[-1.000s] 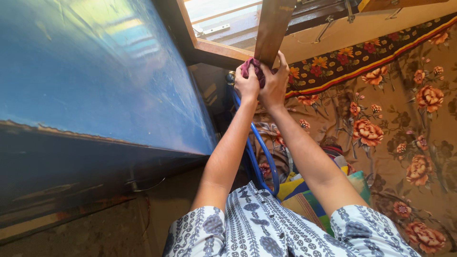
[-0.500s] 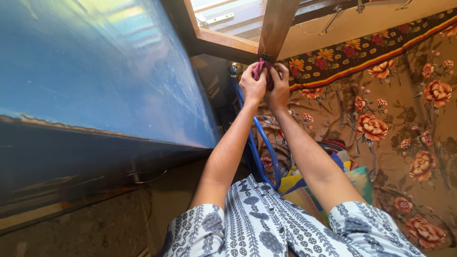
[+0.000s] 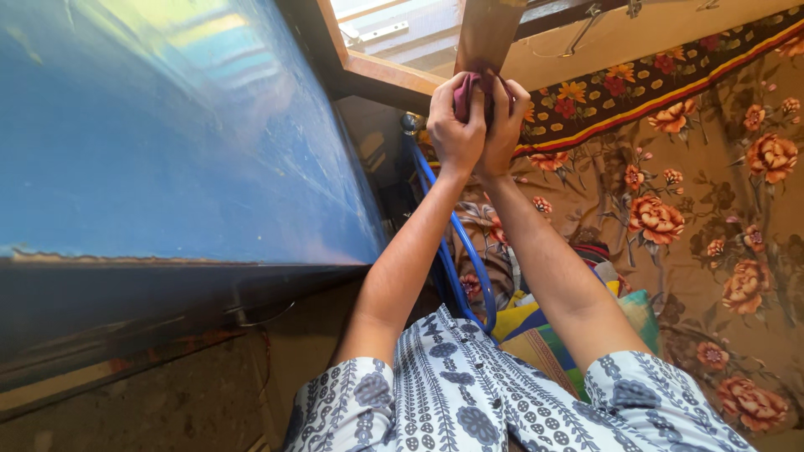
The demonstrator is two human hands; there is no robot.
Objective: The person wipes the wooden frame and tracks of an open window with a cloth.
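Note:
Both my arms reach forward with the hands pressed together around a small maroon cloth [image 3: 466, 92]. My left hand [image 3: 453, 125] grips it from the left and my right hand [image 3: 506, 117] from the right. They hold the cloth against a brown wooden post [image 3: 486, 33] that runs up out of view. Most of the cloth is hidden between my fingers. My sleeves are white with a dark blue pattern.
A large glossy blue panel [image 3: 167, 142] fills the left side. A wooden frame [image 3: 385, 75] meets the post. A blue hose [image 3: 456, 251] runs under my arms. A brown floral fabric [image 3: 695, 209] covers the right side, with colourful folded cloths [image 3: 536, 331] below.
My hands with the cloth have stayed clamped on the post, shifting only slightly along it as the view moved a little.

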